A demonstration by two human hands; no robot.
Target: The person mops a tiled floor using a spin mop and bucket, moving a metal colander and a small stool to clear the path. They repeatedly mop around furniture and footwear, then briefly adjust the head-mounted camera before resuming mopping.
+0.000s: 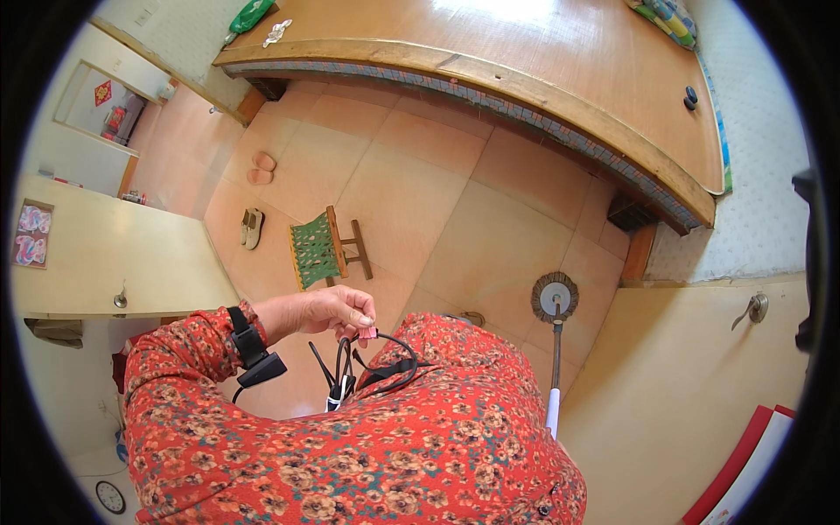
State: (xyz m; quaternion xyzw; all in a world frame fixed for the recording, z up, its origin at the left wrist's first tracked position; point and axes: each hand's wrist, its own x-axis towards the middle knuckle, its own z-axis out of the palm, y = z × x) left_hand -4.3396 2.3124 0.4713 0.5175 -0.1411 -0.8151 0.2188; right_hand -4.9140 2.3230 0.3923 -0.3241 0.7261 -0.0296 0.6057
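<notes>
My left hand point(338, 312) pinches a small pink plug-like piece point(369, 333) on a black cable point(412, 367) between thumb and fingertips. The cable loops down in front of my red floral shirt point(367, 459), beside a bundle of black cord with a white tie point(336, 397). A black strap with a small black device point(262, 369) is around my left wrist. A round floor mop point(555, 298) rests on the tiles to the right. Its handle point(556, 374) runs back beside my body, its end hidden by the shirt. My right hand is out of view.
A folding stool with green webbing point(318, 251) stands ahead-left, near beige shoes point(252, 228) and pink slippers point(261, 168). A wood-edged platform point(485, 79) spans the far side. Doors with handles stand left point(131, 243) and right point(682, 354).
</notes>
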